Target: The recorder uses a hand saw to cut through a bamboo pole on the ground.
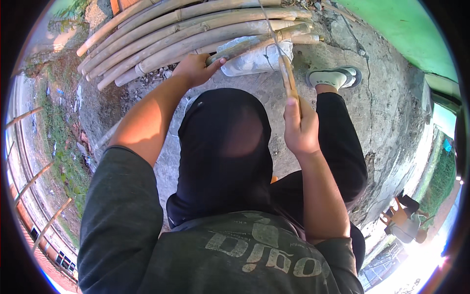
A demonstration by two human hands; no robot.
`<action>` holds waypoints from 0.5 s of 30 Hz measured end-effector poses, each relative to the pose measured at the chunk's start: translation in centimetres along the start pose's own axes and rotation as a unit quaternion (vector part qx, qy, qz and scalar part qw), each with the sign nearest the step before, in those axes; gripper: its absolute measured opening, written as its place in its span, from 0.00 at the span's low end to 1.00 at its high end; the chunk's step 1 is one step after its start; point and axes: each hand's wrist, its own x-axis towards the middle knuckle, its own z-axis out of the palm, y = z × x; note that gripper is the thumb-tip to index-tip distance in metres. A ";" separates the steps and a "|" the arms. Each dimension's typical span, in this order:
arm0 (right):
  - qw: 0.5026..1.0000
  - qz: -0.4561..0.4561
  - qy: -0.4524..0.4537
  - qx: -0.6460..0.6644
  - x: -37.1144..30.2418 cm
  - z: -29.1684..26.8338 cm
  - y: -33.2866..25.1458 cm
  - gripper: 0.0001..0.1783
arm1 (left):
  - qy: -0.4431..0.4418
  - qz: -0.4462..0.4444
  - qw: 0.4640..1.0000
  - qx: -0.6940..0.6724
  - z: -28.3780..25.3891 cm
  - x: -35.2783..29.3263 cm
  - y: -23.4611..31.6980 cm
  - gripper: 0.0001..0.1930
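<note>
My left hand (195,69) grips the near end of a short bamboo pole (245,46), with the thumb along its end. That pole lies slantwise across a pale whitish block (249,64) on the ground. In my right hand (301,126) is the light wooden handle of a machete (288,76). Its thin, dark blade shows almost edge-on and points away from me, passing over the bamboo just right of the block's middle. Whether the blade touches the bamboo, I cannot tell.
Several long bamboo poles (171,36) lie side by side beyond the block. My sandalled foot (335,78) rests on the cracked concrete (391,117) to the right. A green wall (396,29) rises at far right. Another person (409,223) is in the lower right background.
</note>
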 end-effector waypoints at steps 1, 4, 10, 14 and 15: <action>1.000 -0.005 0.001 0.003 0.3 0.6 0.1 0.22 | 0.024 -0.006 1.000 0.008 0.0 0.6 -0.5 0.38; 0.999 -0.037 0.023 0.021 -0.5 0.6 0.7 0.24 | -0.012 -0.008 1.000 -0.027 -1.1 0.0 0.2 0.38; 0.999 -0.011 0.002 0.048 -0.5 0.8 0.7 0.24 | 0.066 -0.015 0.998 0.000 0.1 -1.0 0.7 0.38; 0.996 -0.005 0.004 0.086 -0.5 0.6 0.7 0.25 | 0.203 0.022 0.978 0.053 1.8 -2.1 1.5 0.36; 0.995 -0.005 0.003 0.100 -0.5 0.5 0.8 0.26 | 0.202 0.021 0.978 0.053 1.6 -1.9 1.4 0.36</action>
